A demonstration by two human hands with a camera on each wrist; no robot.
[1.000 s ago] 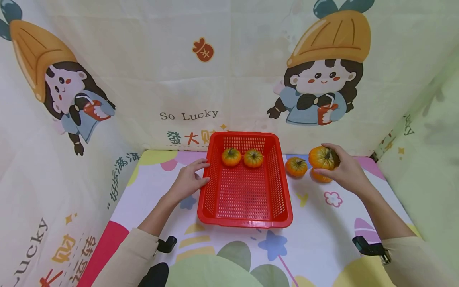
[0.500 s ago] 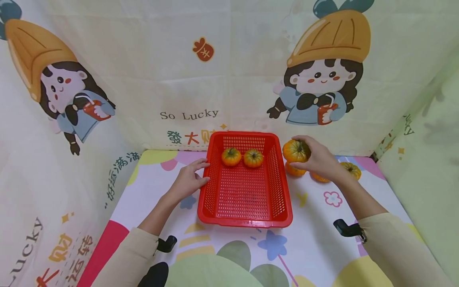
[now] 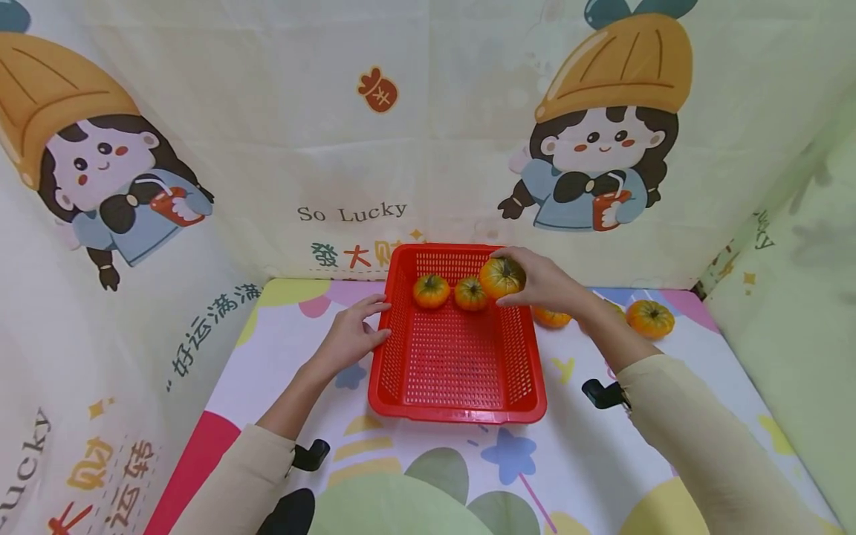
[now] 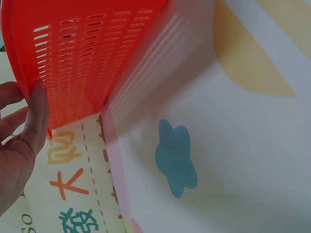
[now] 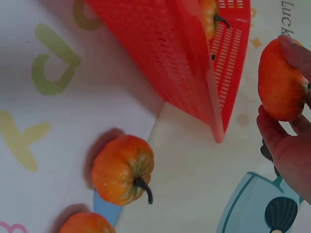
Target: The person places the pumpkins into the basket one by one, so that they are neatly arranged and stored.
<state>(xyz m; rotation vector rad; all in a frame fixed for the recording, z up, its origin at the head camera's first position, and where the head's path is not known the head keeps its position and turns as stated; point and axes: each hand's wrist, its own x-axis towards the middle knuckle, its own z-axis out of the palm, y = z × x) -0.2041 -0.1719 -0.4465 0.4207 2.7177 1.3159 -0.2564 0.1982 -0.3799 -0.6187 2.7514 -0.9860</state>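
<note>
The right hand (image 3: 545,286) grips a small orange pumpkin (image 3: 501,277); its fingers (image 3: 515,256) are curled around the top and far side, and the thumb presses from below. The pumpkin is in the air above the far right corner of the red plastic basket (image 3: 455,412), just beside the second of two pumpkins already inside: one (image 3: 431,291) further from the fingers, the other (image 3: 471,293) almost touching the held fruit. In the right wrist view the held pumpkin (image 5: 281,82) sits between the fingertips and the palm, outside the basket wall.

The left hand (image 3: 351,338) rests with straight, relaxed fingers (image 4: 36,114) against the left outer wall of the basket and holds nothing.

Behind the right wrist, two more pumpkins lie on the mat: one (image 3: 551,318) close to the basket wall, one (image 3: 650,318) further away.

A risk, in my judgement: if the fingers let go here, the pumpkin may hit its neighbour or the rim and roll out. The light basket may also slide if the left hand does not press it enough.
</note>
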